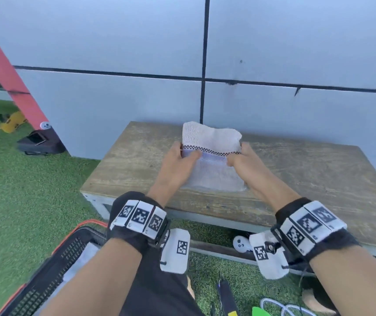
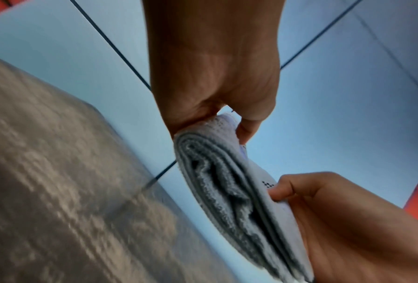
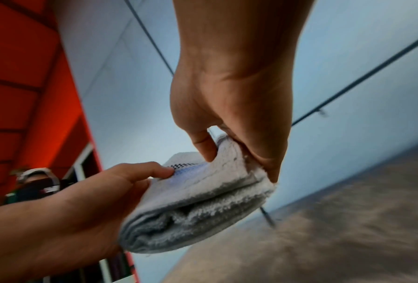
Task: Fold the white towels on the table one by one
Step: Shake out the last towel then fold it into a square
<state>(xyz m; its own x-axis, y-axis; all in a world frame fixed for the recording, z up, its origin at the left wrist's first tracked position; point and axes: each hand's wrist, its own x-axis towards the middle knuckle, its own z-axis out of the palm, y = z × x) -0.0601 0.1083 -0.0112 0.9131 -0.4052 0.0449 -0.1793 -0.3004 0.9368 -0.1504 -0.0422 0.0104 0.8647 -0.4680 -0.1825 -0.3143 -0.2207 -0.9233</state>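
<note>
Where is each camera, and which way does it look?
Head: on the person's head, looking down at the wooden table; both forearms, left hand, right hand show.
Left wrist: under the left wrist, looking along the left hand to the folded white terry towel.
Right wrist: likewise along the right hand.
All share the towel and both hands.

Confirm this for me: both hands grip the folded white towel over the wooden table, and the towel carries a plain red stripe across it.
Not quite. The white towel carries a dark checkered band, not a plain red stripe; the head view shows it clearly. The rest holds: the left hand and the right hand both grip the folded towel over the wooden table.
</note>
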